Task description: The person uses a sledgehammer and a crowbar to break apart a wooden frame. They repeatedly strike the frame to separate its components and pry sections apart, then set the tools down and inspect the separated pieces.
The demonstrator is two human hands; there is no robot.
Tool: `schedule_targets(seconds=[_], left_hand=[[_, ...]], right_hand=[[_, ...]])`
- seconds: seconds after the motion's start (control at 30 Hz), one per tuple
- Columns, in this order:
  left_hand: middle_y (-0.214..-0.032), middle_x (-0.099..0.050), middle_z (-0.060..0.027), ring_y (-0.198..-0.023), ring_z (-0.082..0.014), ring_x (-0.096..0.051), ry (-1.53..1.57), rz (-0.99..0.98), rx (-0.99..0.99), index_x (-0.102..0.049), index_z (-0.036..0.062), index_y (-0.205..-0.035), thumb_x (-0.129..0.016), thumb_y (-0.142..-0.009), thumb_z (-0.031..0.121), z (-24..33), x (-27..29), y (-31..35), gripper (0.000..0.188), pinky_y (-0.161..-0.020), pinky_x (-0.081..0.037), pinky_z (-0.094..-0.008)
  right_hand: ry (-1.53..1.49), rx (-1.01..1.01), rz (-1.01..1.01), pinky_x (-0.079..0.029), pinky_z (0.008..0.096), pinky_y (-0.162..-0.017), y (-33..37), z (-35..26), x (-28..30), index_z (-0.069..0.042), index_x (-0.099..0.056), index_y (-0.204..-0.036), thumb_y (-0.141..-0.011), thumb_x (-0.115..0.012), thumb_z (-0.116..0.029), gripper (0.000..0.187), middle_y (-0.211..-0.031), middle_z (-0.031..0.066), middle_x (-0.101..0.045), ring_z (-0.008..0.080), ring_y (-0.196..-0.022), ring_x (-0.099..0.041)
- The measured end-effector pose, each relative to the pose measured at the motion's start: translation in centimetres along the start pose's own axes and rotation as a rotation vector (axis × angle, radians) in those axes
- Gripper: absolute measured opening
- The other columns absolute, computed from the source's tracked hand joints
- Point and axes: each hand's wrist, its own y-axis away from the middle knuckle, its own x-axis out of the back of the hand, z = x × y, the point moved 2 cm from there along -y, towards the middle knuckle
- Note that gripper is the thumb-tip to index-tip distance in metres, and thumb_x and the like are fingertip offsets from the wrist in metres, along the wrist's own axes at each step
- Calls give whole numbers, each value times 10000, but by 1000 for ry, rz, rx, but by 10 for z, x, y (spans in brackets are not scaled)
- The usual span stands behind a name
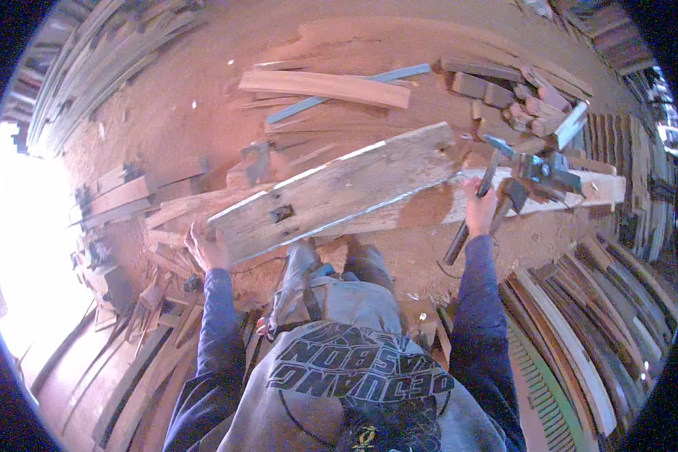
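Note:
A wide, weathered wooden board (354, 181) lies slantwise in front of me, with a dark hole near its left end. My left hand (207, 247) grips that left end, fingers over its edge. Beyond the board's other end, my right hand (480, 207) is closed around a long dark-handled tool (457, 242); its exact kind is unclear. Just right of that hand sits a power tool (546, 175) with a dark body, on a long pale plank (603, 190) that runs partly beneath the board.
Farther off, a reddish plank (324, 87) crosses a thin blue strip (403, 73) on the dusty ground. Short wood blocks (497, 90) are heaped at the far right. Timber stacks (120, 53) line the far left, and more long strips (572, 316) lie near right.

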Motion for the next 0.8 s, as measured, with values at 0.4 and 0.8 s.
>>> schedule_targets(seconds=[0.4,0.8], left_hand=[[-1086,-706,-196,-1028,-332,-664,-36,-445,231,-675,18,-1136,-650,-895,379,-22,0,-18,435,-917,-489,-405],[-1192,-652,-222,-1120,-344,-624,45,-364,126,-580,-49,-1278,-786,-792,353,14,-20,-17,663,-985,-480,-413]], right_hand=[[-6,175,-89,-486,396,-793,-21,-6,-24,4,-612,-1127,-923,-664,-455,505,-930,115,-661,253,-858,-630],[291,-115,-227,-478,428,-773,35,40,65,-15,-625,-1117,-944,-625,-457,475,-894,151,-642,308,-827,-615]])
